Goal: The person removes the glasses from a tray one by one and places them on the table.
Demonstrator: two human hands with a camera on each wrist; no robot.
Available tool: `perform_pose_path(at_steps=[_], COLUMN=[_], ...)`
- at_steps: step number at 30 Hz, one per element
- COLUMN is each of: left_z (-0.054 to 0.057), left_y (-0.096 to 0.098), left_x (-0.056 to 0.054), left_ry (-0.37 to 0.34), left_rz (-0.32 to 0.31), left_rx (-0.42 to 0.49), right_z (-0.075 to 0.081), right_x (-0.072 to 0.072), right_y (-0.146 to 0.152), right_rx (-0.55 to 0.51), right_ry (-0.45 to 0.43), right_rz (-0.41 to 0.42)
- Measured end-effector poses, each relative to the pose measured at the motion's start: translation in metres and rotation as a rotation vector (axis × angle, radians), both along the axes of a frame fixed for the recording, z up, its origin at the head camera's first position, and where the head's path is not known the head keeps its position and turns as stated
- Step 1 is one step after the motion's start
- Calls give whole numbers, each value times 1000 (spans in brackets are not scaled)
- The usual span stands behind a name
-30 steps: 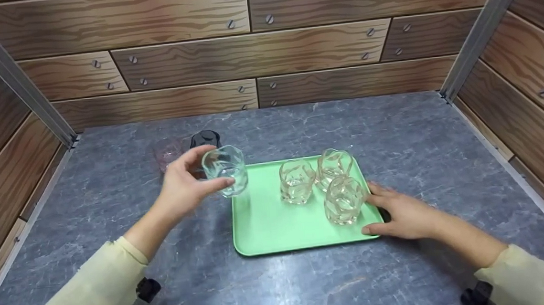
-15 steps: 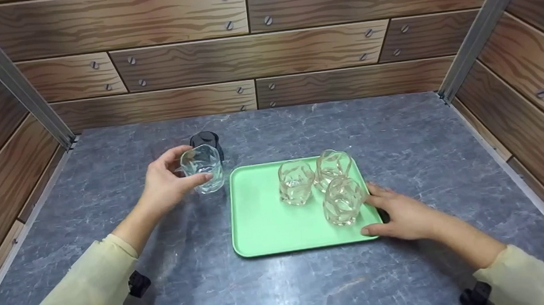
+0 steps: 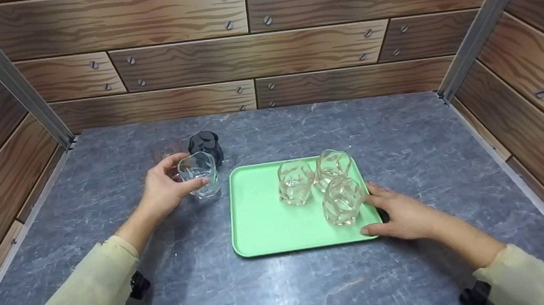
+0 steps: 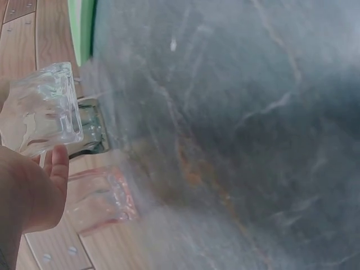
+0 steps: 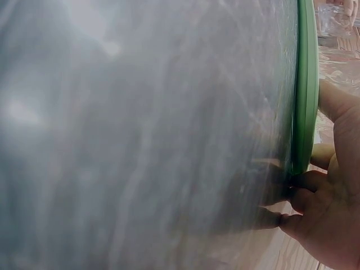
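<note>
My left hand holds a clear glass between thumb and fingers, left of the green tray. In the left wrist view the base of this clear glass appears slightly above the table. Close behind it stands a dark glass; a faint pink glass is partly hidden by the left hand. Three clear glasses stand on the tray: one near its middle, one at the back right, one in front. My right hand grips the tray's right edge, thumb on the rim.
The grey marbled table has wood-patterned panels at its back and sides. Metal posts rise at the rear corners.
My left hand has carried the clear glass leftward from over the tray's left edge, then slightly lower in the head view. The right hand and tray stay nearly still.
</note>
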State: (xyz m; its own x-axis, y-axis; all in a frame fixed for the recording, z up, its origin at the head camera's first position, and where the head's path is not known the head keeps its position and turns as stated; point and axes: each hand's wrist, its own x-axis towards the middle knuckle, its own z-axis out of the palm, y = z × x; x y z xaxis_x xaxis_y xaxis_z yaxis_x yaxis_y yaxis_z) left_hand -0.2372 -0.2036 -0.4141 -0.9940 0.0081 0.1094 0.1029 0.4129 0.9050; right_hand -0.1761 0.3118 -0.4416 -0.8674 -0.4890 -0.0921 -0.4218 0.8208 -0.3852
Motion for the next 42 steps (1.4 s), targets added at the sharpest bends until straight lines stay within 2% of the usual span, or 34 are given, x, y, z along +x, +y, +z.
perform_pose_path(at_steps=[6, 13, 30, 42], left_z=[-7, -13, -14, -20], left_y=[0, 1, 5, 8], left_x=[-1, -2, 0, -4], left_ry=[-35, -37, -51, -25], left_rz=[3, -6, -11, -18], left_rx=[-27, 0, 33, 24], right_z=[1, 1, 1, 3], right_x=[1, 1, 1, 1], right_y=[0, 0, 0, 0], right_rx=[-2, 7, 13, -5], right_ry=[-3, -3, -8, 4], right_rz=[-3, -5, -15, 11])
